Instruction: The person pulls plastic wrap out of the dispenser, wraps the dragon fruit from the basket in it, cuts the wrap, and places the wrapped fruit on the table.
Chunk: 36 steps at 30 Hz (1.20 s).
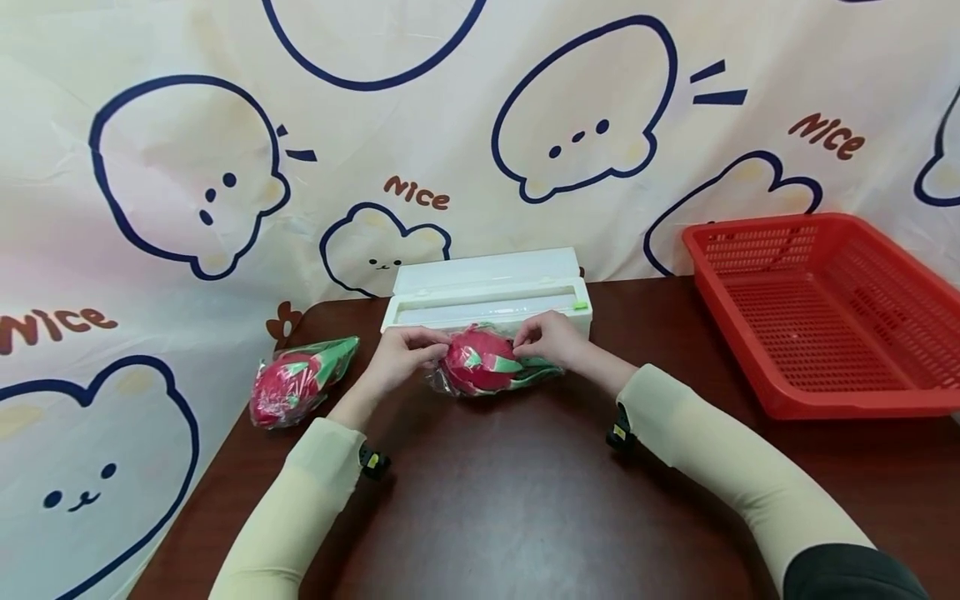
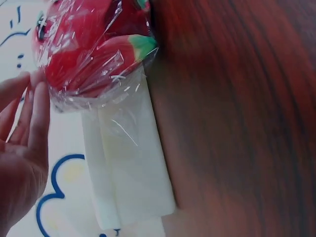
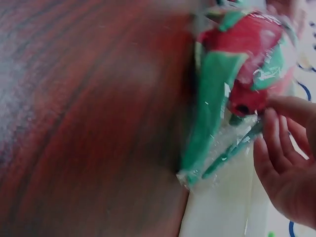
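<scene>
A red dragon fruit with green scales (image 1: pixel 480 363) lies in clear plastic wrap (image 2: pixel 118 81), close in front of a white cling film box (image 1: pixel 487 304). At the fruit's left end, my left hand (image 1: pixel 403 358) pinches the wrap between thumb and fingertips. My right hand (image 1: pixel 553 340) pinches the wrap near the green leafy end, thumb against forefinger; that hand (image 3: pixel 289 158) shows up close in the right wrist view. Long green leaf tips (image 3: pixel 210 113) lie inside the film. The box's lid stands raised, with a film roll visible inside.
Another wrapped dragon fruit (image 1: pixel 292 383) lies at the table's left edge. On the right stands a red plastic basket (image 1: pixel 795 392) with perforated sides. A printed cloth (image 1: pixel 465 150) hangs behind the dark brown table (image 1: pixel 510 500).
</scene>
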### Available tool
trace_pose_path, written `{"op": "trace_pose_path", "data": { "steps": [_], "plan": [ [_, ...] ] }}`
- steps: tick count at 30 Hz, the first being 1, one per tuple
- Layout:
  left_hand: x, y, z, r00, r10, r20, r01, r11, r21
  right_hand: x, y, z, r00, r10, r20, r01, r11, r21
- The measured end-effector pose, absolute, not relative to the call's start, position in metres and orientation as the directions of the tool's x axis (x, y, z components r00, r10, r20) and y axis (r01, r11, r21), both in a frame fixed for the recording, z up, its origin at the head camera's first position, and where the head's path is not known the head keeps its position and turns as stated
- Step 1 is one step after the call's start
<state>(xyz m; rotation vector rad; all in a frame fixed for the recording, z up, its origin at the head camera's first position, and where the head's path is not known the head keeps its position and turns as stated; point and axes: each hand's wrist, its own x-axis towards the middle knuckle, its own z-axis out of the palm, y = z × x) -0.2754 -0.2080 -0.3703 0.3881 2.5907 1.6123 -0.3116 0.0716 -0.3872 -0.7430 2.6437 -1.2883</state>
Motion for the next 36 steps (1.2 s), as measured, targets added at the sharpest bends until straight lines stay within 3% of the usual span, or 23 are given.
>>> {"op": "trace_pose_path", "data": {
  "steps": [4, 10, 20, 25, 36],
  "plan": [
    [-0.276, -0.205, -0.368, -0.937, 0.31, 0.159, 0.307, 0.521, 0.797, -0.31, 0.075, -0.385, -0.872, -0.464, 0.153, -0.418, 0.546, -0.727],
    [-0.273, -0.223, -0.363, -0.929, 0.25, 0.271, 0.361, 0.466, 0.808, -0.311, 0.101, -0.378, -0.873, -0.459, 0.166, -0.435, 0.578, -0.691],
    [-0.278, -0.229, -0.383, -0.953, 0.298, 0.061, 0.194, 0.442, 0.876, -0.31, 0.109, -0.402, -0.835, -0.546, 0.071, -0.438, 0.581, -0.685],
    [-0.277, -0.221, -0.391, -0.927, 0.368, 0.079, 0.237, 0.408, 0.882, -0.307, 0.102, -0.41, -0.835, -0.542, 0.096, -0.443, 0.557, -0.703],
    [-0.274, -0.219, -0.394, -0.928, 0.367, 0.06, 0.223, 0.418, 0.881, -0.307, 0.103, -0.402, -0.812, -0.572, 0.118, -0.503, 0.583, -0.638]
  ]
}}
